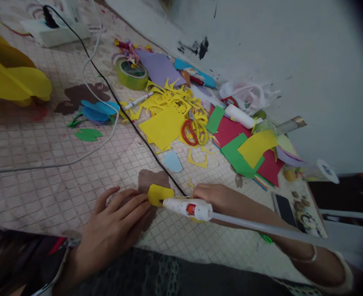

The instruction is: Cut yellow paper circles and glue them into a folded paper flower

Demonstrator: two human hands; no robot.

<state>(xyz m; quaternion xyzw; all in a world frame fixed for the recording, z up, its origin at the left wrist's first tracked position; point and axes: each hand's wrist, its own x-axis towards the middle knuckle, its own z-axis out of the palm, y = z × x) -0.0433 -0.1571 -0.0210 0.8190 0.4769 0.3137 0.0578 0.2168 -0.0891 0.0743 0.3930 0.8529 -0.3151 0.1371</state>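
A white hot glue gun [187, 208] with a long clear glue stick out of its back is in my right hand [214, 196], whose fingers are wrapped round it. Its nozzle touches or hovers just over a small yellow foam piece [159, 195]; I cannot tell which. My left hand [116, 218] lies flat with fingers stretched out, fingertips at the left edge of that piece. A bit of another yellow piece [196, 220] shows beneath the glue gun. A light blue cut piece [173, 161] lies just beyond.
A black cord [132, 123] runs from the power strip [56, 33] to the glue gun. Red-handled scissors [190, 131] lie by yellow scraps [175, 98]. Nearby are green tape [132, 74], coloured sheets [240, 152], a phone [283, 209] and a yellow paper shape [17, 82].
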